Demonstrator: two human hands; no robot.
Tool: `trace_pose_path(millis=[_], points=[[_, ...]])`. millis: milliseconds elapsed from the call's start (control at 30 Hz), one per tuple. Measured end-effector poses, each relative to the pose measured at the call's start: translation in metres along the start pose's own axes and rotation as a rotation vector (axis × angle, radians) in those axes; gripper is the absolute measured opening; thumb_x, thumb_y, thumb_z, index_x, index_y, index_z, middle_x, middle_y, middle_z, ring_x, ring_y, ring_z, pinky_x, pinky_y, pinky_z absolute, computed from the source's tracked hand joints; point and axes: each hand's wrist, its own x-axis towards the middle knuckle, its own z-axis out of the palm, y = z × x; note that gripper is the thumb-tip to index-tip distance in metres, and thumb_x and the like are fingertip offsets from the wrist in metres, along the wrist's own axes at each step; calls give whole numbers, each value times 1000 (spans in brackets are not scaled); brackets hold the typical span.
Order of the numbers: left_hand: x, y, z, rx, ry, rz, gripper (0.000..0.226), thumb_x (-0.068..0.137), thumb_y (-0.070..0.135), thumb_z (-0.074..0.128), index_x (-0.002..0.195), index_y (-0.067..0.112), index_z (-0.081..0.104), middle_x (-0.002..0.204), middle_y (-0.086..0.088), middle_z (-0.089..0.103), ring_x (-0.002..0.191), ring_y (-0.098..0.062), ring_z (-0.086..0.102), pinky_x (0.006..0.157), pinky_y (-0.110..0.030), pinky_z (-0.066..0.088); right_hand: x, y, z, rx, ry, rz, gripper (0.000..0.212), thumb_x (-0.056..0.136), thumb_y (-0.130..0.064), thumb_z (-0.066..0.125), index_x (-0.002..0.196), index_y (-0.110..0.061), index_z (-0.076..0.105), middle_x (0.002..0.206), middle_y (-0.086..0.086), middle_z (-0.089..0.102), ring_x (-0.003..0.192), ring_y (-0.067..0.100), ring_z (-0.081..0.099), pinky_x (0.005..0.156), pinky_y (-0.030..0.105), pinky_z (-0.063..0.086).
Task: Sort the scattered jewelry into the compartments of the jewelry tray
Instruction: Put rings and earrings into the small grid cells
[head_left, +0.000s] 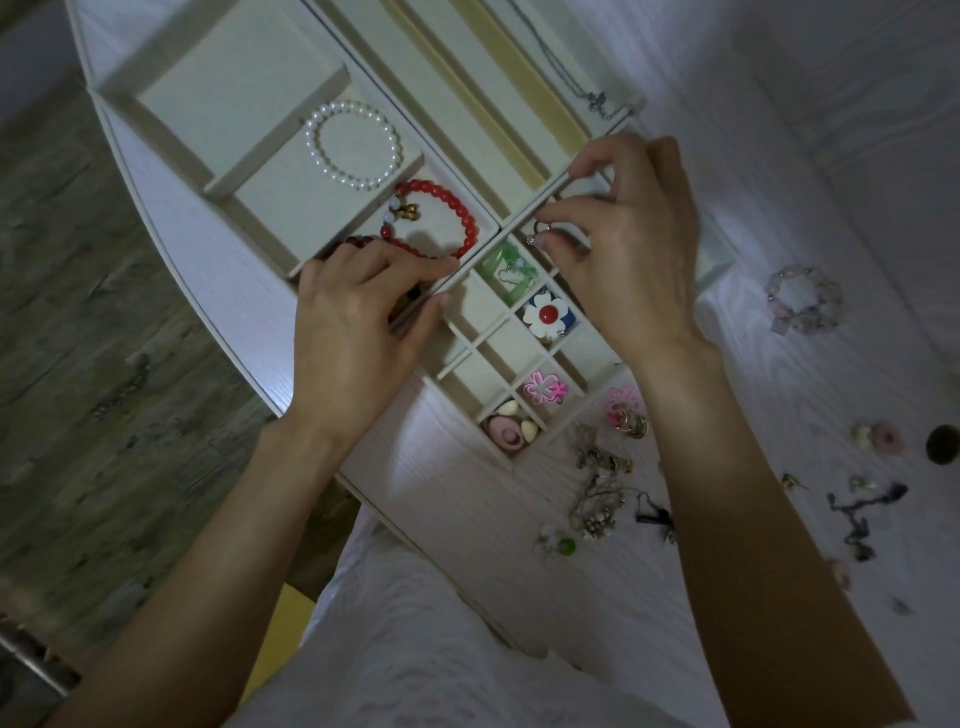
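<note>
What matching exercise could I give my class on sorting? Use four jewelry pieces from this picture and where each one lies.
Things:
1. pearl bracelet
2. red bead bracelet
3. white flower with red centre
4. pale bead bracelet

Places:
A. small square compartment
B. on the table, outside the tray
C. large compartment, alone
D. compartment under the left hand's fingers

Pairs: 1-C, 2-D, 3-A, 4-B

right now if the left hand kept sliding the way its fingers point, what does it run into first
Probably the red bead bracelet. The left hand rests on the jewelry tray edge, fingers pointing up and right, their tips already near the beads. The right hand lies further along; depth is hard to judge.
</note>
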Motion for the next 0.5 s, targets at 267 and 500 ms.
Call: trace_pose_path(millis=[267,500], points=[[0,0,0,12,1,4,21,89,22,66,109,17,70,99,-4,67,89,-24,58,74,-42,43,1,-2,5,-42,27,-2,21,73,-27,77,86,-12,73,107,5,58,100,24,48,83,23,28],[0,1,1,28,5,0,22,88,21,65,109,16,70,97,-4,67,88,-23,58,75,-40,42,-7,5,0,47,100,-32,21,83,-31,64,89,-12,74,108,3,62,102,15,35,82,24,33]])
